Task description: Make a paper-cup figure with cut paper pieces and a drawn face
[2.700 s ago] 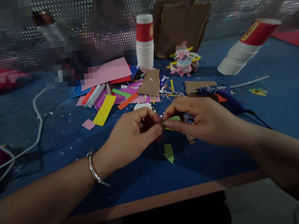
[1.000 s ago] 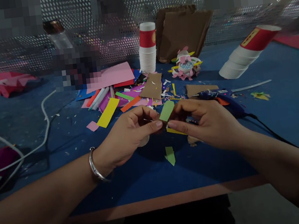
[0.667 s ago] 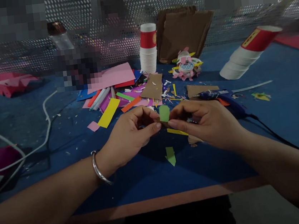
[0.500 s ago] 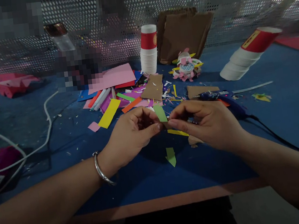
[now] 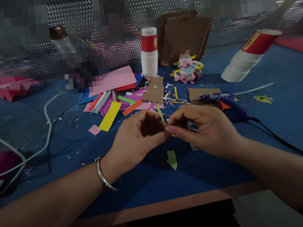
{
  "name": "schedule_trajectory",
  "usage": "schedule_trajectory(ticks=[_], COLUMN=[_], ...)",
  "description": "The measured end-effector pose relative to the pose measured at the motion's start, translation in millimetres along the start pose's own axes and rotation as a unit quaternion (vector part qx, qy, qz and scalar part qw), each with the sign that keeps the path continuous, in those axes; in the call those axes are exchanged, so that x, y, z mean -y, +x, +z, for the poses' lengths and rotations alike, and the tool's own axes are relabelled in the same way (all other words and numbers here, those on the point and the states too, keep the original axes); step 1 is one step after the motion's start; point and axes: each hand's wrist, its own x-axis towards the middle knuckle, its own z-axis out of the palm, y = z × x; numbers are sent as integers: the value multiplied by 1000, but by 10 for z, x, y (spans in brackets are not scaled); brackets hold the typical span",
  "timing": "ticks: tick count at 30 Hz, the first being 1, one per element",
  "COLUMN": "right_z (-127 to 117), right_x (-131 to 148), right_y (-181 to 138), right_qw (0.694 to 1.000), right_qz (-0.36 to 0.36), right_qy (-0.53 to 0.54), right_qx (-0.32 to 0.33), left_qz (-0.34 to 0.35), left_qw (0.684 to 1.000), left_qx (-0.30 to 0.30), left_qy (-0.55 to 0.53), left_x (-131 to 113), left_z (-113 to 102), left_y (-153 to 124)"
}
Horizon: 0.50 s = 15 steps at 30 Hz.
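Observation:
My left hand (image 5: 137,137) and my right hand (image 5: 202,127) meet above the blue table (image 5: 278,121), both pinched on one small green paper piece (image 5: 161,116). The piece shows edge-on as a thin sliver between the fingertips. My left wrist wears a metal bangle (image 5: 103,173). A green paper arrow (image 5: 171,159) lies on the table just below my hands. A blue glue gun (image 5: 221,100) lies right behind my right hand, its cord running off to the right.
Coloured paper strips, a yellow strip (image 5: 110,115), markers and cardboard scraps (image 5: 154,89) litter the middle. A stack of paper cups (image 5: 149,51) stands behind; another stack (image 5: 249,57) lies tipped at right. A paper-cup craft (image 5: 188,67), brown bags (image 5: 186,36), white cable (image 5: 44,136).
The green piece stood up broad-side between my fingertips; it has turned edge-on and dropped lower into my fingers. Both hands stay pinched together in the same spot.

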Motion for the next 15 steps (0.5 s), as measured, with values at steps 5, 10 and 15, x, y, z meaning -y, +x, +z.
schedule_trajectory(ticks=[5,10,15], right_z=[-20,-149,-442], right_x=[-1,11,-216], right_y=[-18,-72,-217], right_qw=[1000,998,980], right_qz=[-10,6,57], right_qy=[-16,-59,-191], right_qx=[8,15,-3], left_qz=[-1,-10,13], left_qw=[999,998,999], left_qx=[-4,-31,-44], left_qy=[33,46,19], left_x=[-15,-29,-57], left_z=[-22,-45,-66], left_y=[4,-3,8])
